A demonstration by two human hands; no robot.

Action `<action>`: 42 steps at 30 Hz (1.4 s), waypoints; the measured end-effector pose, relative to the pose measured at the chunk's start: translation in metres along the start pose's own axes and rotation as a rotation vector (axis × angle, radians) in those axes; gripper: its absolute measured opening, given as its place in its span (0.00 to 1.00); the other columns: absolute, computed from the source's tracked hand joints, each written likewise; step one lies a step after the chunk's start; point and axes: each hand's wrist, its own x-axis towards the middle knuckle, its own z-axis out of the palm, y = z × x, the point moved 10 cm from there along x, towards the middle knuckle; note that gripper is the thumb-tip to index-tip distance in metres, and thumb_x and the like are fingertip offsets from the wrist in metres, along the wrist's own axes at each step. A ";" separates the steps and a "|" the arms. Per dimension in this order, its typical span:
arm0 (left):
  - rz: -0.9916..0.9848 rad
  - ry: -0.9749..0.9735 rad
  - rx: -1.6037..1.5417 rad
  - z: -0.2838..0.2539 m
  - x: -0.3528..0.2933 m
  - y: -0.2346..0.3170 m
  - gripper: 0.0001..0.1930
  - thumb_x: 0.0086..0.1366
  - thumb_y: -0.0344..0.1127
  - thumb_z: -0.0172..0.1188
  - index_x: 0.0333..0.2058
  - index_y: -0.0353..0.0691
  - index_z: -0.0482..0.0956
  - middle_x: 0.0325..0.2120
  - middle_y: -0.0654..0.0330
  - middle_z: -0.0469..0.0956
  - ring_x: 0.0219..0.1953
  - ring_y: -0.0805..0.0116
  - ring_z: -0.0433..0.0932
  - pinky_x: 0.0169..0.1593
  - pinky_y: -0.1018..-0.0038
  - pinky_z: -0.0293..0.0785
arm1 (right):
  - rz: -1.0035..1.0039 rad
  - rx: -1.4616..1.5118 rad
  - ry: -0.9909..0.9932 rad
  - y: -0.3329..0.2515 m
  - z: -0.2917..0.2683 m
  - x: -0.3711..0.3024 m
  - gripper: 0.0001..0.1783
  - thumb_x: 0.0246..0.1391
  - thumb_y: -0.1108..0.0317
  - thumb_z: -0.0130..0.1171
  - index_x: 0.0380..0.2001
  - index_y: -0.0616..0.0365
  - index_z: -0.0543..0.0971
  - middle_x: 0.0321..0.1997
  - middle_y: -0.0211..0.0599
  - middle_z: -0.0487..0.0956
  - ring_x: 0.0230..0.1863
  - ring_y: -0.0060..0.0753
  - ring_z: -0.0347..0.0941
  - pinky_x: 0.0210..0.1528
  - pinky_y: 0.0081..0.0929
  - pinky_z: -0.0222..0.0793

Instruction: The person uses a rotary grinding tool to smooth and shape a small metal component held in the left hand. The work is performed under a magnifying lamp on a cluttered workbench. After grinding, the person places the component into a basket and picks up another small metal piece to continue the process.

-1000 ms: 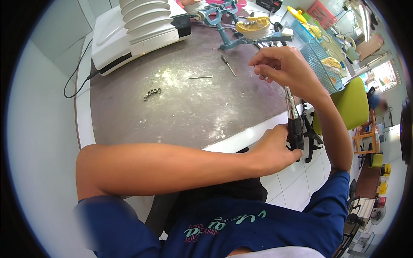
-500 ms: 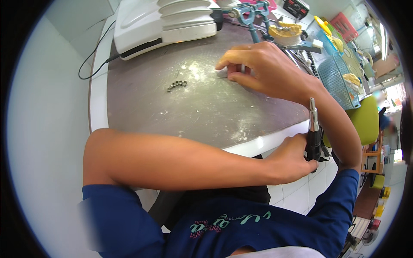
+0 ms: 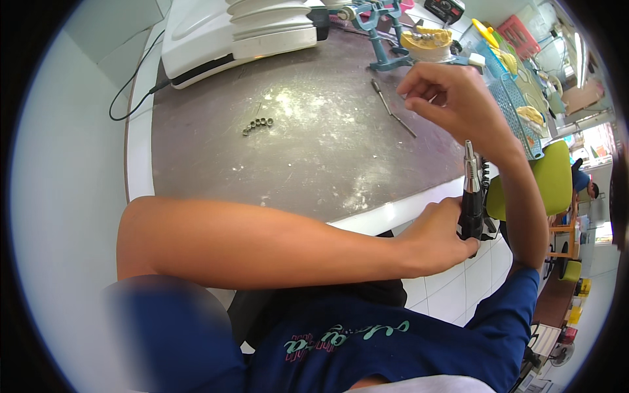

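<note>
My left hand [image 3: 432, 239] reaches across from the left, its fingers wrapped round a black rotary handpiece [image 3: 470, 209]. The handpiece stands upright past the table's front edge, silver nose up. Over the right side of the table hovers my right hand [image 3: 452, 98], fingers loosely curled and thumb apart, with nothing visible between them. Beside its fingertips a slim metal hand tool [image 3: 386, 105] lies on the dark table top [image 3: 295, 177]. Several small metal crowns [image 3: 258, 126] sit joined or close together in a curved row left of the middle.
A white machine with a ribbed hose [image 3: 262, 29] stands at the back left, its black cable trailing left. A blue-grey articulator [image 3: 380, 39] and a yellow dental cast [image 3: 426, 42] are at the back right. A blue basket [image 3: 517, 111] and green chair [image 3: 550, 183] flank the right side.
My right hand has moved right, away from the table's middle, uncovering the slim metal tool on the table. The left hand keeps its hold on the handpiece. The view has shifted slightly.
</note>
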 end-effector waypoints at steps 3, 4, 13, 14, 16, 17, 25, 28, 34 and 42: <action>0.008 -0.015 -0.011 0.001 0.000 0.001 0.19 0.57 0.34 0.64 0.45 0.28 0.77 0.38 0.47 0.80 0.40 0.60 0.81 0.48 0.66 0.76 | -0.031 -0.173 0.064 0.001 -0.002 -0.004 0.08 0.50 0.74 0.65 0.35 0.64 0.80 0.29 0.41 0.84 0.32 0.32 0.82 0.38 0.28 0.77; 0.008 -0.021 -0.011 0.002 0.000 0.000 0.19 0.57 0.33 0.64 0.45 0.28 0.77 0.38 0.47 0.80 0.40 0.60 0.81 0.48 0.66 0.76 | 0.037 -0.112 -0.007 0.008 0.003 -0.005 0.08 0.50 0.74 0.65 0.35 0.64 0.80 0.29 0.41 0.83 0.31 0.34 0.82 0.38 0.29 0.77; -0.031 -0.032 -0.024 0.003 0.001 -0.005 0.17 0.59 0.31 0.64 0.44 0.28 0.76 0.39 0.50 0.81 0.43 0.63 0.81 0.51 0.68 0.75 | 0.074 -0.088 -0.108 0.011 0.016 -0.014 0.12 0.46 0.74 0.61 0.37 0.63 0.81 0.26 0.43 0.80 0.27 0.40 0.78 0.35 0.33 0.73; -0.046 -0.051 -0.039 0.005 0.001 -0.005 0.17 0.60 0.31 0.64 0.45 0.28 0.76 0.40 0.51 0.81 0.43 0.63 0.81 0.52 0.69 0.75 | 0.120 -0.022 -0.107 0.014 0.011 -0.013 0.12 0.48 0.73 0.61 0.38 0.63 0.82 0.28 0.38 0.81 0.28 0.32 0.79 0.34 0.28 0.75; -0.074 -0.075 -0.071 0.007 0.000 -0.006 0.17 0.60 0.30 0.64 0.45 0.27 0.75 0.40 0.51 0.81 0.43 0.65 0.81 0.52 0.69 0.76 | 0.120 0.260 -0.046 0.019 -0.004 -0.015 0.12 0.50 0.73 0.61 0.39 0.62 0.82 0.29 0.33 0.81 0.29 0.26 0.79 0.34 0.24 0.76; -0.090 -0.087 -0.089 0.009 0.001 -0.006 0.17 0.60 0.30 0.64 0.45 0.27 0.74 0.40 0.52 0.81 0.44 0.66 0.81 0.52 0.70 0.76 | 0.118 0.402 -0.014 0.021 -0.011 -0.017 0.11 0.51 0.72 0.60 0.40 0.62 0.82 0.30 0.31 0.81 0.29 0.23 0.79 0.34 0.22 0.76; -0.091 -0.098 -0.111 0.009 0.000 -0.002 0.18 0.61 0.28 0.64 0.47 0.27 0.72 0.40 0.53 0.81 0.43 0.68 0.82 0.51 0.73 0.77 | 0.112 0.453 -0.088 -0.007 -0.034 -0.034 0.14 0.57 0.70 0.61 0.47 0.59 0.80 0.28 0.29 0.81 0.31 0.19 0.82 0.32 0.14 0.79; -0.090 -0.105 -0.104 0.009 0.000 -0.002 0.18 0.61 0.28 0.64 0.47 0.27 0.72 0.40 0.53 0.81 0.43 0.69 0.82 0.51 0.73 0.77 | 0.126 0.474 -0.071 -0.008 -0.034 -0.037 0.14 0.57 0.70 0.61 0.46 0.60 0.81 0.28 0.29 0.81 0.31 0.19 0.82 0.31 0.14 0.79; -0.085 -0.108 -0.084 0.010 0.000 -0.001 0.17 0.61 0.28 0.64 0.46 0.27 0.72 0.40 0.53 0.81 0.43 0.69 0.82 0.52 0.73 0.77 | 0.103 0.463 -0.048 -0.007 -0.038 -0.038 0.14 0.57 0.70 0.62 0.46 0.60 0.81 0.27 0.30 0.81 0.28 0.16 0.80 0.30 0.14 0.78; -0.072 -0.107 -0.070 0.008 0.000 -0.002 0.17 0.61 0.28 0.64 0.46 0.28 0.73 0.40 0.54 0.81 0.42 0.69 0.81 0.51 0.73 0.77 | 0.109 0.463 -0.070 -0.005 -0.038 -0.036 0.13 0.57 0.68 0.64 0.44 0.61 0.82 0.26 0.29 0.81 0.27 0.15 0.78 0.29 0.13 0.77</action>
